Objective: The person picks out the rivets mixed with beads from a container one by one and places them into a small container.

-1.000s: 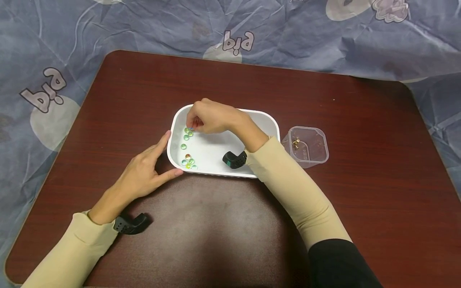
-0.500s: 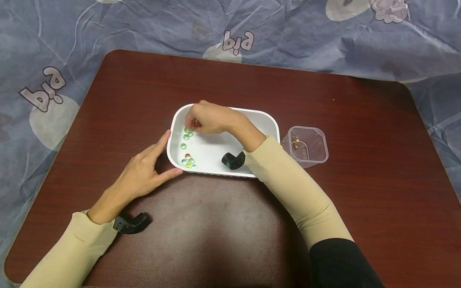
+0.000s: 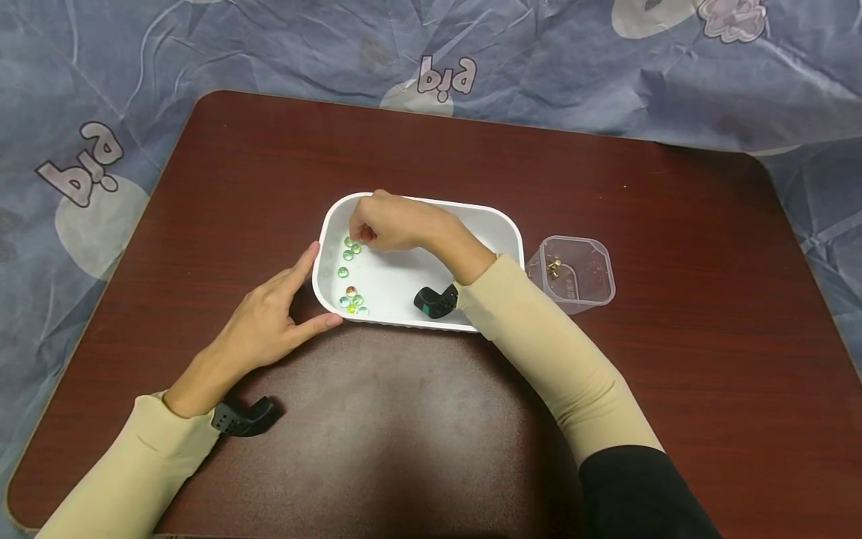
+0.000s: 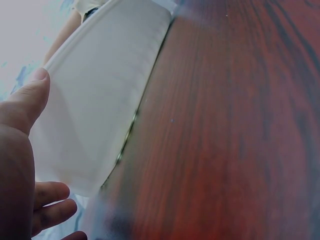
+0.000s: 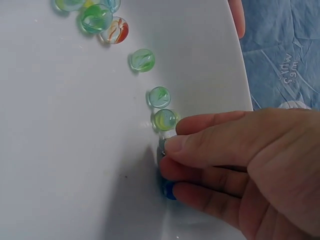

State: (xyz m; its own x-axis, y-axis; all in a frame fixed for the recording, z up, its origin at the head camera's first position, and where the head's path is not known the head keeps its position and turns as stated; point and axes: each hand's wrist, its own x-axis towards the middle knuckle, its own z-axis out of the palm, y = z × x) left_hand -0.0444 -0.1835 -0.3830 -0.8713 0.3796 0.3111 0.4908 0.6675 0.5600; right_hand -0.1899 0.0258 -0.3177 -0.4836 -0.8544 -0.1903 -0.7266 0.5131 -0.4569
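In the head view a white tray (image 3: 404,303) stands mid-table, with several glass marbles (image 3: 343,272) along its left end. My left hand (image 3: 266,322) rests against that end, fingers and thumb extended, the thumb at the near corner. My right hand (image 3: 397,222) reaches into the far left part of the tray. Its thumb and fingertips pinch a small shiny grey piece (image 5: 161,149), mostly hidden by the fingers. A green-yellow marble (image 5: 165,120) lies right beside the fingertips, and a blue marble (image 5: 169,190) shows under the lower fingers. An orange-streaked marble (image 5: 116,31) sits farther off.
A clear plastic box (image 3: 586,281) stands right of the tray, with a few small gold-coloured metal pieces (image 3: 553,267) inside. The brown table (image 3: 404,419) has rounded far corners. Blue patterned cloth (image 3: 303,52) hangs beyond its far edge.
My right hand's fingers have shifted slightly by the far left marbles, and the blue spot seen there earlier is now hidden in the head view. My left hand stays still.
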